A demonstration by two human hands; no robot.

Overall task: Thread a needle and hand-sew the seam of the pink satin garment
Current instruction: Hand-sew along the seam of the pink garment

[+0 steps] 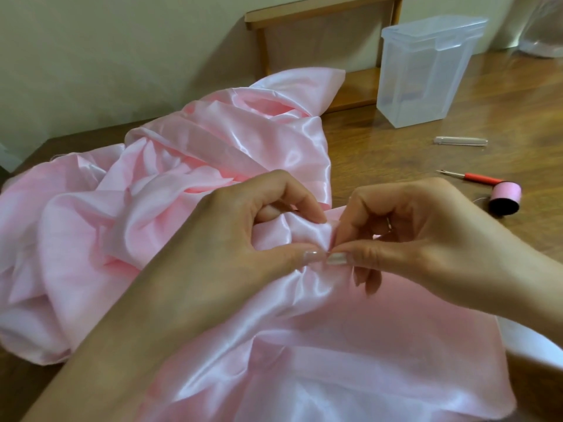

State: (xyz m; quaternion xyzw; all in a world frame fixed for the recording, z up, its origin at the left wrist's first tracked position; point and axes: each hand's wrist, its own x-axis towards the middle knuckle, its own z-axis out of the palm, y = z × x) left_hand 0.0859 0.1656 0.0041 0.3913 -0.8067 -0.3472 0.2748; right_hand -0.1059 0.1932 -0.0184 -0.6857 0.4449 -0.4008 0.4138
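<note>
Satin garment (182, 166) lies across the left and front of the table (396, 153). Left hand (243, 239) and right hand (426, 236) meet at its centre, pinching one fold. On the table to the right, back to front: lidded container (426, 74), needle tube (461, 141), seam ripper (475, 178), thread spool (504, 197).

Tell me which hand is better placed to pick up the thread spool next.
Probably the right hand: the thread spool lies on the table beside it; the left hand, pinching the satin garment, would have to cross over.
</note>
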